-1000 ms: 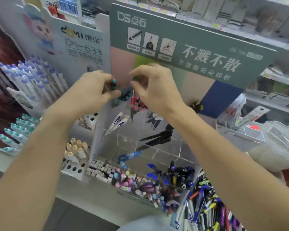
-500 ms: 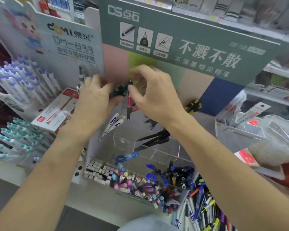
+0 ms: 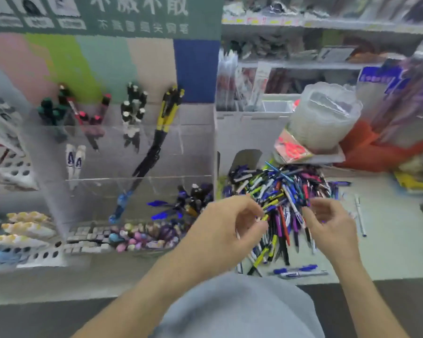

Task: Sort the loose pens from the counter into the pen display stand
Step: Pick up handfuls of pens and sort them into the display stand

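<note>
- A person stands at a shop bench (image 3: 388, 252), seen from a head camera looking down; the picture is blurred.
- A heap of loose pens (image 3: 282, 191) lies on the bench, just right of the clear pen display stand (image 3: 122, 152). A few stray pens lie apart from the heap at its near and right edges.
- The stand's compartments already hold groups: green and red pens at upper left, black-and-white ones in the middle, yellow-and-black ones to their right, blue and dark ones lower down.
- The left hand (image 3: 226, 228) hovers at the heap's near left edge, fingers curled, fingertips pinching what looks like a yellow-tipped pen; the blur leaves that grip uncertain.
- The right hand (image 3: 331, 224) hangs over the heap's near right edge, fingers loosely curled, apparently holding nothing.
- The step in hand seems to be picking the next pen. It would go best by lifting one pen free at its end, not dragging neighbours off the bench, then matching its colour to a compartment.
</note>
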Action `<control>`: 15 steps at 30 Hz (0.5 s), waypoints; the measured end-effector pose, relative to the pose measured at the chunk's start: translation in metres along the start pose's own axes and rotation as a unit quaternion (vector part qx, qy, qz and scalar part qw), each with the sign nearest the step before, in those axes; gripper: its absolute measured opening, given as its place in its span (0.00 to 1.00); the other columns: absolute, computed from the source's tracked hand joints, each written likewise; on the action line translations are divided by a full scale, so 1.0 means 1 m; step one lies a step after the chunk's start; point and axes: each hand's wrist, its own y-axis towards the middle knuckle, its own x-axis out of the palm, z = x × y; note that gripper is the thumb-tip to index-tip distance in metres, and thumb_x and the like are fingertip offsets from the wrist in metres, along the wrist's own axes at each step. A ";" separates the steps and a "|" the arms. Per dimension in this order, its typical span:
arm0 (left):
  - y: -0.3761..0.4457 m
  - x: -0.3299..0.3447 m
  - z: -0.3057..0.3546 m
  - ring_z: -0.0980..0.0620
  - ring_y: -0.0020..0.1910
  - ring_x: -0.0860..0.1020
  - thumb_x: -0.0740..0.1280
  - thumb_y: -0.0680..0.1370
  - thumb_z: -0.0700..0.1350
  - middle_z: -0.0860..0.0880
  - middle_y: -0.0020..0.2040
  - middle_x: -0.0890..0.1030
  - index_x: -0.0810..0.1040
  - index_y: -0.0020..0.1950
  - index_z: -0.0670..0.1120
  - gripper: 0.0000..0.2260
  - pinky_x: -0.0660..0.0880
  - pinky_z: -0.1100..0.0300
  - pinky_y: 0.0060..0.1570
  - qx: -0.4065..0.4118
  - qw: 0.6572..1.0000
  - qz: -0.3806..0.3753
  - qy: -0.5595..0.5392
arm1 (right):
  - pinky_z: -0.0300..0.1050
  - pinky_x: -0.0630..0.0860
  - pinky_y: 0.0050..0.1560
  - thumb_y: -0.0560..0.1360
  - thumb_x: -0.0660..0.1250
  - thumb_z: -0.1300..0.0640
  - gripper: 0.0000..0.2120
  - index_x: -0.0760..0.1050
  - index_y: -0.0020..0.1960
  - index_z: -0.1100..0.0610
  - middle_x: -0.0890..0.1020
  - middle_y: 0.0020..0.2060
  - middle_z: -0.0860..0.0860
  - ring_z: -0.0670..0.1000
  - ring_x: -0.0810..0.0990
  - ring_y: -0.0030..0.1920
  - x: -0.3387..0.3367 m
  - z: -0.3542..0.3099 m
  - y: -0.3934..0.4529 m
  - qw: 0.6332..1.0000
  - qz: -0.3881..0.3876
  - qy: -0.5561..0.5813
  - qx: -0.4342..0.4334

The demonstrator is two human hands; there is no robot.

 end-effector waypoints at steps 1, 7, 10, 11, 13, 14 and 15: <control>0.008 0.023 -0.009 0.57 0.41 0.78 0.69 0.79 0.49 0.55 0.42 0.81 0.80 0.53 0.50 0.05 0.73 0.67 0.42 -0.018 0.999 -0.044 0.023 | 0.47 0.77 0.50 0.75 0.75 0.57 0.13 0.76 0.57 0.52 0.83 0.50 0.55 0.50 0.80 0.43 -0.007 0.031 -0.002 0.996 -0.030 -0.044 0.069; 0.027 0.107 -0.090 0.48 0.59 0.74 0.65 0.80 0.56 0.47 0.63 0.74 0.71 0.67 0.46 0.20 0.71 0.56 0.56 -0.181 0.938 -0.187 0.229 | 0.47 0.74 0.52 0.63 0.85 0.52 0.43 0.66 0.71 0.54 0.70 0.63 0.60 0.55 0.75 0.51 -0.007 0.133 -0.030 0.944 -0.193 -0.137 0.230; 0.020 0.123 -0.107 0.41 0.64 0.70 0.66 0.80 0.52 0.40 0.65 0.68 0.64 0.71 0.40 0.25 0.68 0.52 0.60 -0.242 0.908 -0.182 0.289 | 0.42 0.70 0.50 0.63 0.85 0.55 0.44 0.64 0.71 0.55 0.66 0.63 0.57 0.51 0.72 0.47 0.009 0.134 -0.033 0.950 -0.196 -0.109 0.217; 0.018 0.128 -0.110 0.41 0.65 0.68 0.67 0.80 0.51 0.39 0.66 0.67 0.62 0.72 0.39 0.27 0.67 0.52 0.62 -0.254 0.905 -0.176 0.293 | 0.40 0.68 0.49 0.64 0.85 0.56 0.43 0.64 0.71 0.54 0.65 0.62 0.55 0.48 0.72 0.44 0.016 0.133 -0.032 0.957 -0.189 -0.102 0.197; 0.015 0.136 -0.116 0.40 0.66 0.66 0.68 0.79 0.51 0.38 0.67 0.66 0.58 0.74 0.37 0.31 0.65 0.51 0.65 -0.275 0.904 -0.158 0.286 | 0.37 0.68 0.46 0.65 0.83 0.57 0.40 0.66 0.70 0.54 0.64 0.61 0.53 0.45 0.72 0.41 0.028 0.130 -0.029 0.968 -0.187 -0.087 0.147; 0.013 0.140 -0.119 0.40 0.67 0.64 0.68 0.79 0.51 0.38 0.68 0.66 0.57 0.75 0.36 0.33 0.63 0.52 0.67 -0.287 0.902 -0.151 0.284 | 0.38 0.69 0.46 0.65 0.83 0.58 0.38 0.67 0.69 0.54 0.65 0.61 0.53 0.48 0.74 0.42 0.031 0.130 -0.027 0.970 -0.193 -0.079 0.123; 0.011 0.143 -0.122 0.39 0.69 0.63 0.68 0.79 0.52 0.37 0.69 0.64 0.56 0.75 0.35 0.35 0.61 0.52 0.70 -0.300 0.900 -0.142 0.283 | 0.39 0.70 0.45 0.65 0.82 0.59 0.36 0.68 0.68 0.54 0.65 0.61 0.53 0.50 0.76 0.41 0.033 0.130 -0.026 0.972 -0.198 -0.071 0.105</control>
